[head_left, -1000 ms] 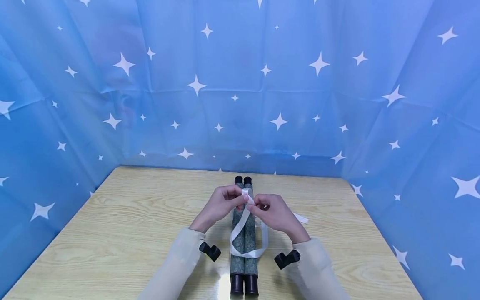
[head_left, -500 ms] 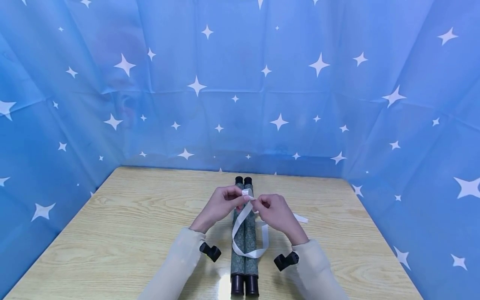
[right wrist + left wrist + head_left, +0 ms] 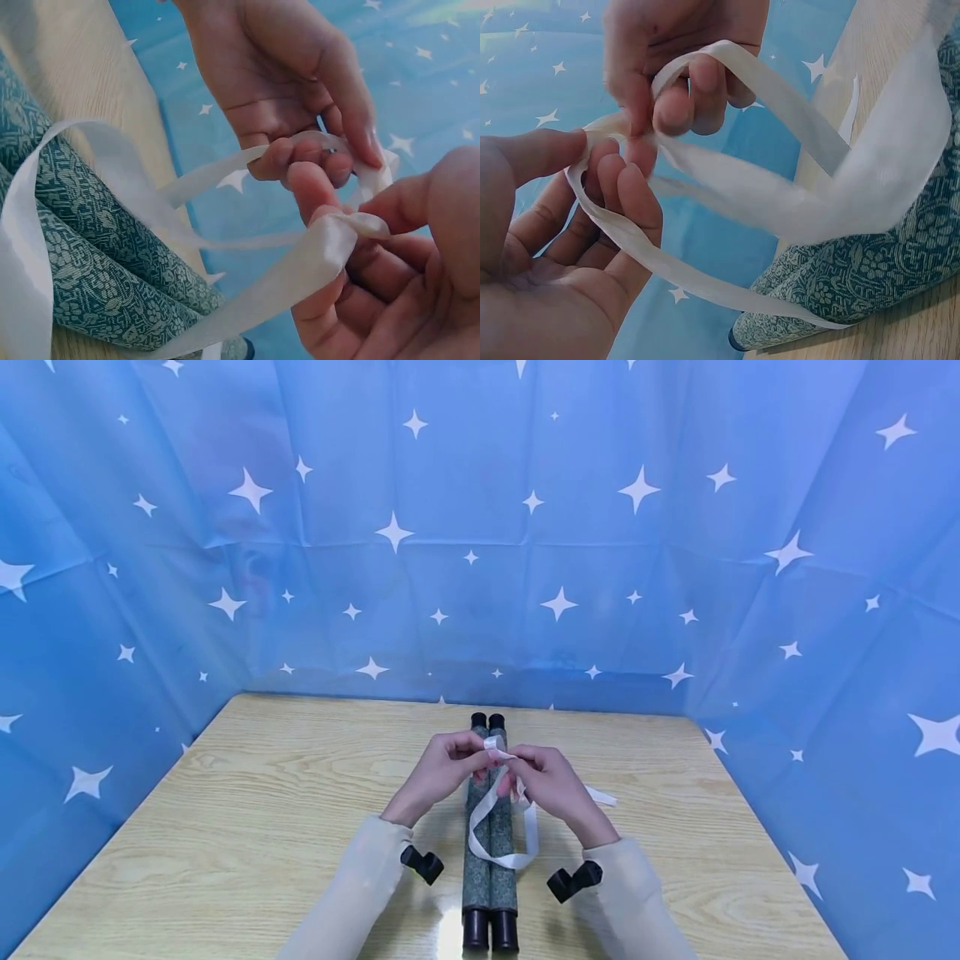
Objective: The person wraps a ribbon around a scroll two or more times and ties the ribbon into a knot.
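Observation:
Two rolled scrolls lie side by side on the table, covered in teal patterned cloth with dark end knobs. Above their far half, my left hand pinches a white ribbon between thumb and fingers. Close by on the right, my right hand also pinches the ribbon, its other fingers curled beneath. A ribbon loop hangs toward me over both scrolls. In the left wrist view, the fingertips of both hands meet at a twisted part of the ribbon. Fingers hide how the strands cross there.
A loose ribbon end lies on the wooden table, right of the scrolls. Blue star-patterned cloth hangs behind the table and along both sides. A small black camera sits on each wrist.
My right hand's fingers have shifted beneath the ribbon, and the fingertips have moved closer to my left hand's. The hanging loop has drawn up slightly. My left hand stays in place.

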Motion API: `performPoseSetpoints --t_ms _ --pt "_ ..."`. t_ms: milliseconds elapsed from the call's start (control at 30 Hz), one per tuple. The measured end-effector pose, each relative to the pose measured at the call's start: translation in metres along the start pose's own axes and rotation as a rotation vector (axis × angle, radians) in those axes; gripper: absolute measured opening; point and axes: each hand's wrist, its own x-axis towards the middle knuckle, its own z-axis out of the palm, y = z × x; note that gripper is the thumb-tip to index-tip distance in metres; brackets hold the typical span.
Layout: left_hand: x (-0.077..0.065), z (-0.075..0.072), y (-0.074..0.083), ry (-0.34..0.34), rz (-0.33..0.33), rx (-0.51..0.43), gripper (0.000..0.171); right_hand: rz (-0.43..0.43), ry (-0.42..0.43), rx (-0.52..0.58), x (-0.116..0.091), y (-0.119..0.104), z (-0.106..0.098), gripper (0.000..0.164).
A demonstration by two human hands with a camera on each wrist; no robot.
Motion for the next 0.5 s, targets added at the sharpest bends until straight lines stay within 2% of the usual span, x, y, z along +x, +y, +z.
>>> performPoseSetpoints --t_ms 133,200,333,500 --pt "0.0006 -0.0030 -0.0007 0.013 -0.001 -0.008 0.020 -0.013 -0.048 0.036 -0.0007 -0.0007 -0.0036 0.031" --pt "0.0005 -0.0042 -0.0008 0.026 0.000 -0.021 0.020 -0.048 -0.060 0.011 -0.0016 -0.0006 -0.0059 0.028" --pt "0.0009 -0.0044 -0.0022 0.063 -0.007 -0.050 0.021 -0.148 -0.035 -0.115 -0.0029 0.0005 -0.0087 0.023" --pt "0.0009 -0.0026 -0.0041 0.150 -0.038 -0.044 0.024 -0.216 0.030 -0.266 -0.0036 0.0005 -0.0077 0.020"
